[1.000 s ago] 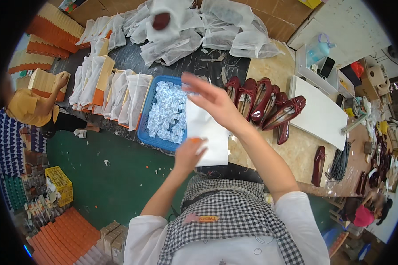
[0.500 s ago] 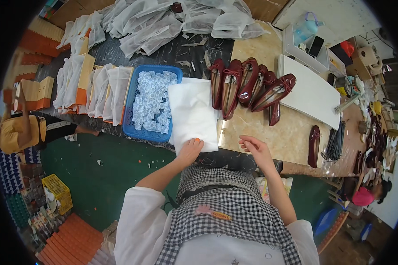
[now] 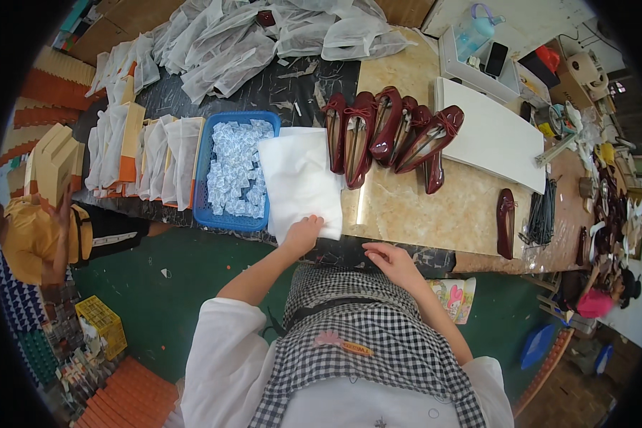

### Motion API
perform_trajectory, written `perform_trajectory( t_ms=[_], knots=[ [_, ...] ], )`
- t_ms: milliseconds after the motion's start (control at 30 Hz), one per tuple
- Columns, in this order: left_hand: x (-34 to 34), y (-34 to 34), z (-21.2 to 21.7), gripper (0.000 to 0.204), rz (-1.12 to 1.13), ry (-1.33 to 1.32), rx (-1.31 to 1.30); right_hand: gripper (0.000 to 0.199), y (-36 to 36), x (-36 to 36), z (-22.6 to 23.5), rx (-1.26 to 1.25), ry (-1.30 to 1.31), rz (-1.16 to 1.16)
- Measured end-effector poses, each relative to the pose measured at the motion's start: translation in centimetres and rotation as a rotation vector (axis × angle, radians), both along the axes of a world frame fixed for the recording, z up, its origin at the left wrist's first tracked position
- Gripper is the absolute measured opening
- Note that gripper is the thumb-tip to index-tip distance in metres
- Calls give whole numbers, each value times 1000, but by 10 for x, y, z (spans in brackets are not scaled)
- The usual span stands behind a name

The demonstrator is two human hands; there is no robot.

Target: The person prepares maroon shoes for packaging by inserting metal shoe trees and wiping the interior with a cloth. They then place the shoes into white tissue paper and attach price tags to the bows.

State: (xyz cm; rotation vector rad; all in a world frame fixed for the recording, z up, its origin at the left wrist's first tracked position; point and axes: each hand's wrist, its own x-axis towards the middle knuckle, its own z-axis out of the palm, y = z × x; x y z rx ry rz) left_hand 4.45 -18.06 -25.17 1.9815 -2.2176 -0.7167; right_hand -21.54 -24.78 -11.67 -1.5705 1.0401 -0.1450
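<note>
A flat pile of white cloth [image 3: 303, 167] lies on the table in front of me, its near edge by the table's edge. My left hand [image 3: 304, 234] is closed on the near edge of the white cloth, the fingers curled over it. My right hand [image 3: 391, 260] is off the table's near edge, right of the cloth, fingers loosely extended and nothing visible in them. Against the pile's left side stands a blue basket [image 3: 200, 182] of small clear-and-blue packets [image 3: 237, 167]. To the pile's right rest several glossy dark red flat shoes with bows [image 3: 360, 139].
A single dark red shoe [image 3: 505, 222] lies farther right, beside a bundle of dark strips [image 3: 542, 214]. A white board [image 3: 488, 132] and a white tray [image 3: 446, 57] are behind. White-bagged items [image 3: 228, 64] lie at the back. At left, a co-worker [image 3: 32, 235] holds boxes [image 3: 53, 164].
My right hand has come nearer to me and left, off the tabletop. My left hand has shifted slightly on the cloth's near edge. The co-worker at left has lifted boxes into view.
</note>
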Motion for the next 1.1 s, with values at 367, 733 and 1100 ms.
perform_trajectory(
  t_ms=[367,733,1100],
  knots=[
    [13,-45,157,40,293,837,229,29,-28,49,48,-3,-262,-205],
    [29,-7,202,22,748,1227,89,20,-72,128,77,-108,-548,-183],
    [6,1,205,34,1080,1210,-320,13,-21,156,69,185,-437,-53]
  ],
)
